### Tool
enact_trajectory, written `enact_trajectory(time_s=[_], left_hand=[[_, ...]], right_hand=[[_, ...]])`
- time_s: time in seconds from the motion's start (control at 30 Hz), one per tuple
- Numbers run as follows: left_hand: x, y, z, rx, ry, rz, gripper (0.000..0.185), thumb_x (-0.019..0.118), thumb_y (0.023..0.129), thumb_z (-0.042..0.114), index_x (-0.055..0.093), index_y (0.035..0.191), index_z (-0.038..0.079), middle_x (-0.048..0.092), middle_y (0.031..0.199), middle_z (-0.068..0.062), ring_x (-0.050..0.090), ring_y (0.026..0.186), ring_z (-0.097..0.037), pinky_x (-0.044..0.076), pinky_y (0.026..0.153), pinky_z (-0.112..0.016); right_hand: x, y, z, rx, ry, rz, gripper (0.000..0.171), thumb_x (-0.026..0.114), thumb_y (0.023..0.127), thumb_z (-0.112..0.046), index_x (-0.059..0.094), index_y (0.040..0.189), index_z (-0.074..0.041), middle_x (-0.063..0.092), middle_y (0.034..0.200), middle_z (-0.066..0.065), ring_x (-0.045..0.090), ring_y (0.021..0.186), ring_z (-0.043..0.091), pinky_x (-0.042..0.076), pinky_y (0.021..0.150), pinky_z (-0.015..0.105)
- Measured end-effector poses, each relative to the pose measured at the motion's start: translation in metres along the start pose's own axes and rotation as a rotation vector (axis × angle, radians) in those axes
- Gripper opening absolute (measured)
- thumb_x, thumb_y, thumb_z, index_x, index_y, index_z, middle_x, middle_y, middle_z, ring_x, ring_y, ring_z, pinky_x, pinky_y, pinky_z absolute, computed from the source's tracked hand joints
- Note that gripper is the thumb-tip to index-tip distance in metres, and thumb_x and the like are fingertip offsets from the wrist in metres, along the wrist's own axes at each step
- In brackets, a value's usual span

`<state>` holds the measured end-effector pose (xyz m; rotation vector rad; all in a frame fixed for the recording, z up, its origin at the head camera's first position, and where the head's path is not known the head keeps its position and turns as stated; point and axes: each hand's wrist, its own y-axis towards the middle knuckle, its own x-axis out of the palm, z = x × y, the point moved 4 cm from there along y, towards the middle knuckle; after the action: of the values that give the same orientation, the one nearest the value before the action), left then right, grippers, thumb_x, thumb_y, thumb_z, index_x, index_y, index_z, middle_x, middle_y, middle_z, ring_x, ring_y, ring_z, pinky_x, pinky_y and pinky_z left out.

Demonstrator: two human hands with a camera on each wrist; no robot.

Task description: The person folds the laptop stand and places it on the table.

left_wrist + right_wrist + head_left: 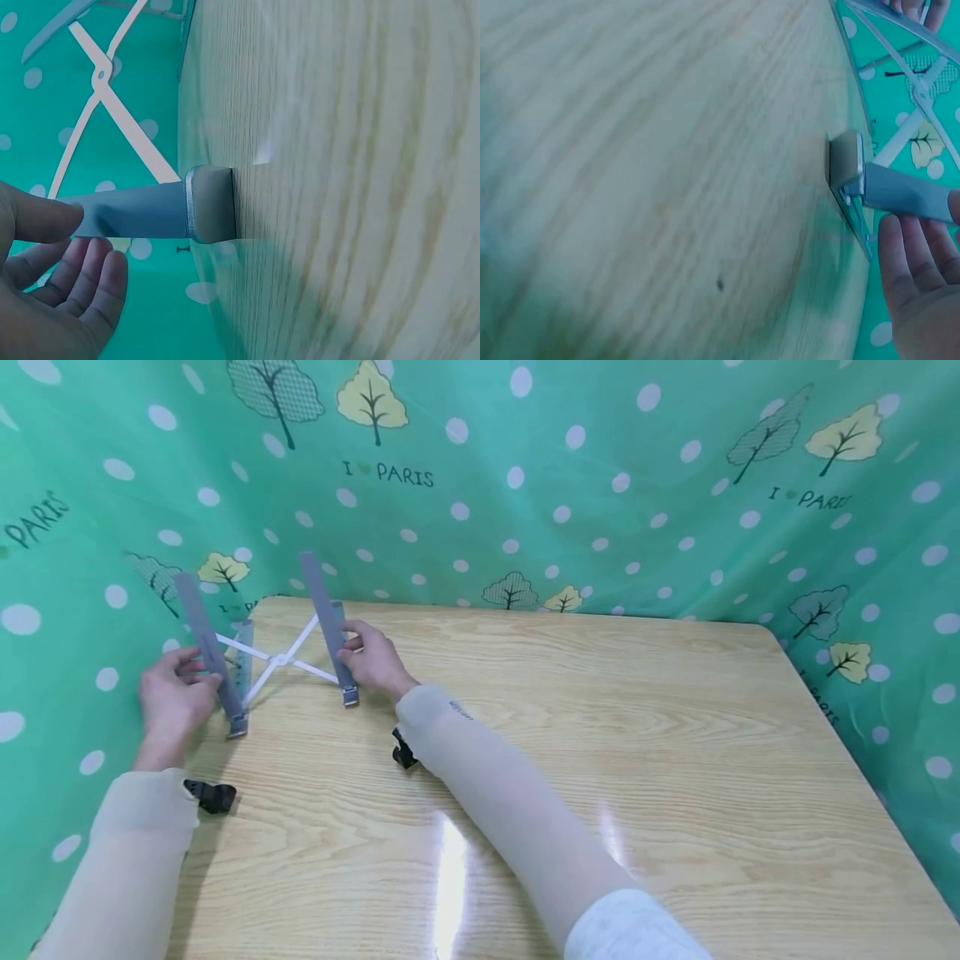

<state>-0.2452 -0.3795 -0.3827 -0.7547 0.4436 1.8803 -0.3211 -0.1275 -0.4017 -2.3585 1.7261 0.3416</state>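
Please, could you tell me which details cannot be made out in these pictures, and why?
Head view: the lettering on the right sleeve is too small and blurred to read.
Left wrist view: part of the folding laptop stand is cut off by the top edge; the left hand is cut off by the left edge.
Right wrist view: the right hand's thumb is mostly cut off by the right edge.

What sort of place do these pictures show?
Probably an indoor workspace, perhaps screened off: a wood-grain table, printed green cloth behind it and at both sides, and lamp-like reflections on the table.
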Motion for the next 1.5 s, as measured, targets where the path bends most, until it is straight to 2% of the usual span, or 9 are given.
enact_trajectory(time_s=[0.23,0.47,0.63,0.77,0.9,1.07,1.2,1.43,1.5], left_hand=[[0.002,0.002,0.000,-0.002,0.002,0.001,0.057,0.058,0.093,0.016,0.037,0.144,0.002,0.052,0.116,-0.001,0.049,0.093,-0.004,0.046,0.084,-0.022],[0.002,0.000,-0.002,-0.010,-0.006,-0.019,0.055,0.058,0.093,0.015,0.039,0.143,0.001,0.053,0.113,-0.002,0.049,0.087,-0.001,0.046,0.073,-0.014],[0.002,-0.003,-0.002,0.009,0.001,-0.016,0.057,0.059,0.093,0.015,0.037,0.144,0.002,0.053,0.111,-0.003,0.047,0.082,0.003,0.046,0.067,-0.011],[0.005,-0.004,0.002,0.034,-0.003,-0.020,0.061,0.059,0.092,0.012,0.033,0.147,0.005,0.052,0.115,-0.006,0.050,0.088,-0.003,0.047,0.068,-0.012],[0.011,-0.006,0.008,0.055,0.005,-0.005,0.062,0.059,0.091,0.008,0.033,0.147,0.008,0.052,0.120,-0.008,0.051,0.093,-0.007,0.046,0.070,-0.013],[0.016,-0.009,0.014,0.069,0.015,0.002,0.060,0.059,0.091,0.008,0.035,0.146,0.008,0.052,0.118,-0.009,0.051,0.090,-0.008,0.046,0.068,-0.014],[0.019,-0.011,0.017,0.077,0.014,-0.010,0.059,0.058,0.092,0.007,0.035,0.146,0.008,0.052,0.117,-0.010,0.052,0.091,-0.010,0.046,0.066,-0.013],[0.028,-0.013,0.025,0.122,-0.005,-0.015,0.059,0.057,0.091,0.003,0.034,0.146,0.008,0.052,0.112,-0.011,0.052,0.088,-0.011,0.046,0.063,-0.011],[0.031,-0.014,0.028,0.133,-0.007,-0.019,0.060,0.057,0.090,0.002,0.034,0.145,0.008,0.052,0.112,-0.012,0.053,0.086,-0.010,0.047,0.062,-0.011]], right_hand=[[0.003,-0.002,0.001,-0.022,-0.055,0.046,0.042,0.059,0.094,-0.006,0.053,0.134,-0.019,0.060,0.090,-0.003,0.061,0.074,0.008,0.052,0.062,0.019],[0.003,-0.003,0.005,-0.017,-0.089,0.051,0.039,0.058,0.094,-0.007,0.054,0.131,-0.020,0.059,0.089,-0.005,0.059,0.075,0.007,0.051,0.062,0.020],[0.003,-0.006,0.005,-0.030,-0.115,0.037,0.042,0.057,0.095,-0.008,0.051,0.133,-0.023,0.059,0.090,-0.006,0.059,0.075,0.007,0.051,0.062,0.020],[-0.004,-0.007,0.006,-0.068,-0.129,0.038,0.046,0.057,0.095,-0.007,0.046,0.136,-0.024,0.060,0.091,-0.004,0.059,0.074,0.007,0.051,0.063,0.020],[-0.012,-0.009,0.008,-0.104,-0.134,0.037,0.058,0.057,0.094,-0.003,0.039,0.143,-0.028,0.061,0.091,-0.002,0.059,0.077,0.007,0.051,0.065,0.019],[-0.018,-0.010,0.010,-0.140,-0.145,-0.003,0.070,0.053,0.095,0.000,0.027,0.149,-0.035,0.058,0.094,-0.001,0.057,0.083,0.008,0.051,0.067,0.018],[-0.022,-0.010,0.011,-0.129,-0.152,-0.031,0.074,0.051,0.095,0.001,0.022,0.150,-0.040,0.057,0.096,-0.001,0.057,0.083,0.009,0.051,0.068,0.018],[-0.034,-0.015,0.011,-0.129,-0.169,0.010,0.069,0.054,0.093,0.002,0.030,0.149,-0.030,0.058,0.095,0.001,0.059,0.080,0.011,0.052,0.069,0.020],[-0.039,-0.016,0.012,-0.130,-0.167,0.021,0.067,0.055,0.093,0.002,0.032,0.147,-0.030,0.058,0.094,0.000,0.060,0.079,0.012,0.052,0.068,0.020]])
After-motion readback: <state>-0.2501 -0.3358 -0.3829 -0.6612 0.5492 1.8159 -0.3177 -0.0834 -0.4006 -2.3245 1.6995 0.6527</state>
